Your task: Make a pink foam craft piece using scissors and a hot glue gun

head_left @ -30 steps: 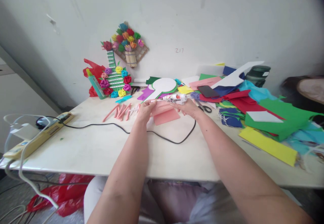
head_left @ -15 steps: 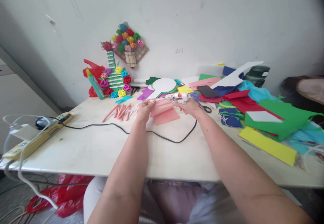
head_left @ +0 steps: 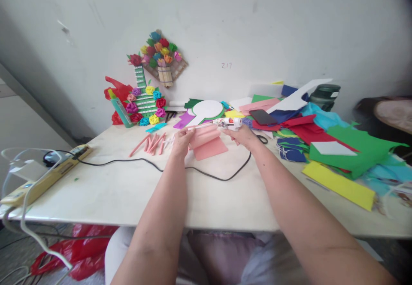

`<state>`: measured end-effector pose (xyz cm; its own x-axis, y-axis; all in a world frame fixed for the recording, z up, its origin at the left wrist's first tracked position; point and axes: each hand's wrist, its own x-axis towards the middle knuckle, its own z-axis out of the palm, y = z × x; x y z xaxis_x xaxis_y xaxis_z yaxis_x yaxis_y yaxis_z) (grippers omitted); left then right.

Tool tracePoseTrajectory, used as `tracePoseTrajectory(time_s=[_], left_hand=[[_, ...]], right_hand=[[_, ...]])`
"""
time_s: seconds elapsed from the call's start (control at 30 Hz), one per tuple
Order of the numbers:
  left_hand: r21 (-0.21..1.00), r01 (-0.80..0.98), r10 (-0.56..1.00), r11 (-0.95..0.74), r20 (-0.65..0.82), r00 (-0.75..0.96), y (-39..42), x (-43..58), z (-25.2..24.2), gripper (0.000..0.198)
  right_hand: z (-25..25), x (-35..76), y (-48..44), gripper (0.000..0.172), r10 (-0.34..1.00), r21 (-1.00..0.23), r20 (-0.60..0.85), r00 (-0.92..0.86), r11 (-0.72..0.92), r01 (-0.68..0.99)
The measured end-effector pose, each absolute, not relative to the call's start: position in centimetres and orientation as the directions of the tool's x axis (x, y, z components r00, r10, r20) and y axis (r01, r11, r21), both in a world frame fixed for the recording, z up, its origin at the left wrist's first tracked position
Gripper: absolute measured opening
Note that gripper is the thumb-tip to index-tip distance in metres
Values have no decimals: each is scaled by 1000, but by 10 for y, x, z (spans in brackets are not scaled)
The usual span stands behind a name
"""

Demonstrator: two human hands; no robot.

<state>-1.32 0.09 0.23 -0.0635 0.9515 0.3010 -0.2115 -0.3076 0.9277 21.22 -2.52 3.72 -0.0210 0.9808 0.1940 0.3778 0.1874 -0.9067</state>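
Observation:
My right hand [head_left: 240,135] is closed around a white glue gun [head_left: 232,123], its nozzle turned left toward the paper. A black cord runs from that hand across the table. My left hand [head_left: 183,140] pinches the left end of a pink paper sheet [head_left: 207,134], whose upper part is lifted and curled. Beneath it lies another flat pink piece [head_left: 211,148]; I cannot tell if the two are joined. Several rolled pink paper strips [head_left: 153,142] rest left of my left hand.
A yellow power strip [head_left: 48,175] stands at the left edge. Behind are a green glue bottle [head_left: 120,109] and a guitar-shaped flower craft [head_left: 146,102]. On the right lie coloured sheets [head_left: 357,150], a phone [head_left: 265,117], scissors [head_left: 262,139] and a dark green container [head_left: 324,96].
The view has shifted slightly. Both hands keep their holds, and the glue gun stays over the pink paper with little visible movement.

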Motion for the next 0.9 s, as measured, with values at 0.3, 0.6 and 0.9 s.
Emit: tracePoseTrajectory(time_s=[0.3, 0.6, 0.9], left_hand=[[924, -216, 949, -314, 302, -90, 3, -13, 1, 30], [925, -202, 946, -323, 311, -90, 3, -15, -1, 31], [927, -248, 959, -281, 279, -45, 4, -12, 0, 31]], right_hand=[[31, 219, -18, 36, 981, -908, 190, 41, 160, 388], [24, 229, -7, 39, 965, -919, 249, 80, 209, 335], [24, 220, -12, 40, 962, -947, 259, -84, 270, 174]])
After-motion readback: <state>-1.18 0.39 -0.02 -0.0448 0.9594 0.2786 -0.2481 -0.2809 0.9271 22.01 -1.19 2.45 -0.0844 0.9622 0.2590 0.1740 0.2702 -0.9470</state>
